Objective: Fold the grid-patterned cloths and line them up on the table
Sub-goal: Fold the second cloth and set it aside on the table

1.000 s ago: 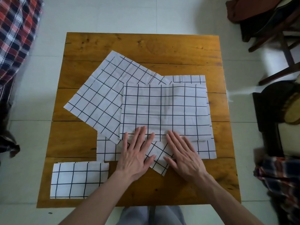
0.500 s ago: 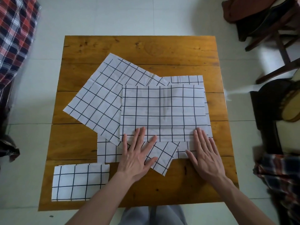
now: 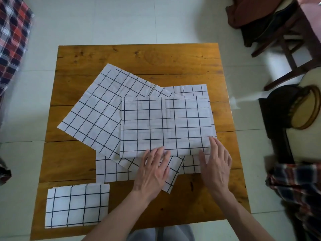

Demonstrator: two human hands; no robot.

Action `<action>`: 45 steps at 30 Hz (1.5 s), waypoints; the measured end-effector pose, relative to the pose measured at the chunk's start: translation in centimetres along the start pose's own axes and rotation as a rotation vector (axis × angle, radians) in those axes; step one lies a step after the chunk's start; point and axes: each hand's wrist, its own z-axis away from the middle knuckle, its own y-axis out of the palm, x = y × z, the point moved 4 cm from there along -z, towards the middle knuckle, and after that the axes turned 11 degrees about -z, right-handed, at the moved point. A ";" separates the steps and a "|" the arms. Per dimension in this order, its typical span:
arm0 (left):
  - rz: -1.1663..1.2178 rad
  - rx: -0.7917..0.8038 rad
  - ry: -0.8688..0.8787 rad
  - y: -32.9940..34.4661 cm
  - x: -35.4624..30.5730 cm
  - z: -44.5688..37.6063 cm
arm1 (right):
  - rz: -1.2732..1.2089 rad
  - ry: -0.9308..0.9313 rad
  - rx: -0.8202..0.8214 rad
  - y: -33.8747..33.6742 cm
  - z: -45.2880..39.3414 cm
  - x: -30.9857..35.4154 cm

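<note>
A half-folded white grid cloth (image 3: 165,126) lies on top of the pile in the middle of the wooden table (image 3: 139,58). My left hand (image 3: 152,169) rests flat on its near edge, fingers spread. My right hand (image 3: 215,164) lies flat at its near right corner. Under it sit a tilted unfolded grid cloth (image 3: 97,112) and another cloth (image 3: 112,171) whose edges poke out. A small folded grid cloth (image 3: 76,206) lies at the table's near left corner.
Wooden chairs (image 3: 286,49) with dark clothes stand at the right. A plaid fabric (image 3: 12,40) hangs at the far left, another plaid cloth (image 3: 298,186) at the near right. White tiled floor surrounds the table.
My right hand slid from the middle of the near edge out to the cloth's near right corner. My left hand stayed near the middle of the edge.
</note>
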 end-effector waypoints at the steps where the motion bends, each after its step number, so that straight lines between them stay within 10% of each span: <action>1: 0.002 -0.007 0.021 -0.1 -0.6 -0.4 | -0.001 0.078 -0.040 -0.2 -0.2 0.1; 27: 0.031 -0.018 -0.013 -0.6 -2.6 -0.8 | -0.693 0.955 -0.103 -1.4 -2.0 1.7; 45: 0.124 0.062 -0.239 1.2 0.9 1.9 | -0.961 0.937 -0.221 -2.1 -1.2 2.8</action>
